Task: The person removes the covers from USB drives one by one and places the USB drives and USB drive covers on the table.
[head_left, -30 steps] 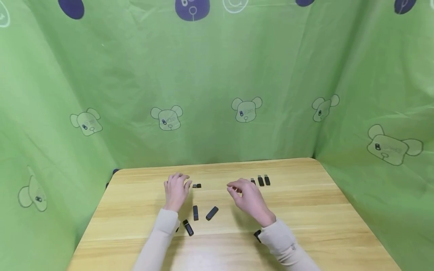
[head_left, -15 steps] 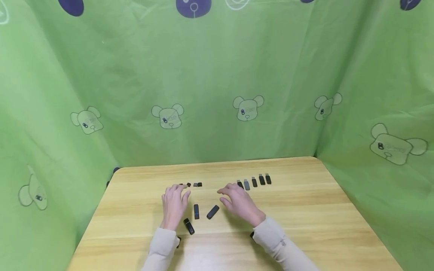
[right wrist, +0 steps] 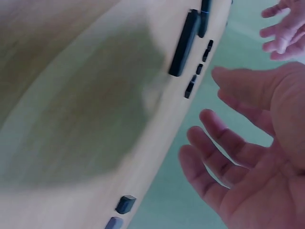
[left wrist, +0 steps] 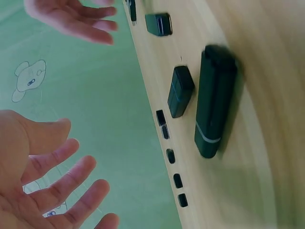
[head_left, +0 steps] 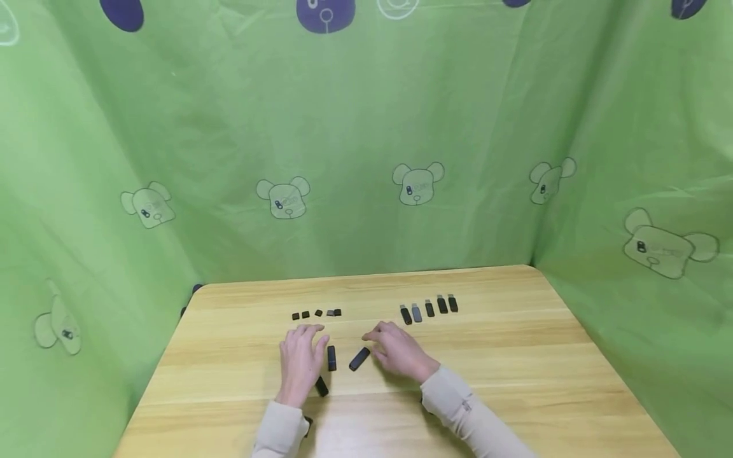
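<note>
Near side first. Landmark: the slanted stick [head_left: 359, 359], lying on the wooden table [head_left: 515, 356] between the two hands.

Nearer than it, to its left: a black stick [head_left: 322, 386], partly covered by the left hand [head_left: 300, 359]. That hand hovers, fingers loosely spread, holding nothing I can see. Just left of the landmark, a straight stick [head_left: 331, 358].

Right hand [head_left: 401, 352] at the landmark's right: thumb and fingers apart, nothing held. I can't tell from here whether a fingertip touches it.

My judgement on a clean pick: pinch the slanted stick by its long sides, keep the grip low and light, steer clear of its neighbour, and leave the end free for the other hand.

Beyond the landmark, leftward: five small caps [head_left: 318, 313], two side by side. Beyond, rightward: five uncapped sticks [head_left: 429, 309], plugs pointing away. Farthest, the green curtain [head_left: 355, 242].
</note>
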Motion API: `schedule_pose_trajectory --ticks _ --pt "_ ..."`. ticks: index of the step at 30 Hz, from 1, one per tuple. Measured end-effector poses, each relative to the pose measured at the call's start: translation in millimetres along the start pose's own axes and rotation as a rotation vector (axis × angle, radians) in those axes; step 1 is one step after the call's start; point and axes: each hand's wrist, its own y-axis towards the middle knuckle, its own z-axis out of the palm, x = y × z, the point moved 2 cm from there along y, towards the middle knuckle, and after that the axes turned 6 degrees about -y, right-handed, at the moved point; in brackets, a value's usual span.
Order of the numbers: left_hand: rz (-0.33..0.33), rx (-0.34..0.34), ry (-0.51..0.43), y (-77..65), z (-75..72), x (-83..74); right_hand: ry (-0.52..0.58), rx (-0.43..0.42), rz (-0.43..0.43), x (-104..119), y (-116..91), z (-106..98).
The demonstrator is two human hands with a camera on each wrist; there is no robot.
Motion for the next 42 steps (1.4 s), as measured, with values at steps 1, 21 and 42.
schedule_pose_trajectory --ticks 1,21,42 --pt "0.002 -0.001 -0.006 -1.2 1.0 -0.4 -0.005 0.015 -0.007 -1 0 3" --pt "-0.044 -0.041 -0.094 -14.2 1.5 -2.7 -0.028 0.085 -0.045 -10 -2 22" --pt "-0.11 -0.013 -0.078 -15.8 0.7 9.4 -0.018 0.039 0.068 -5 5 24"
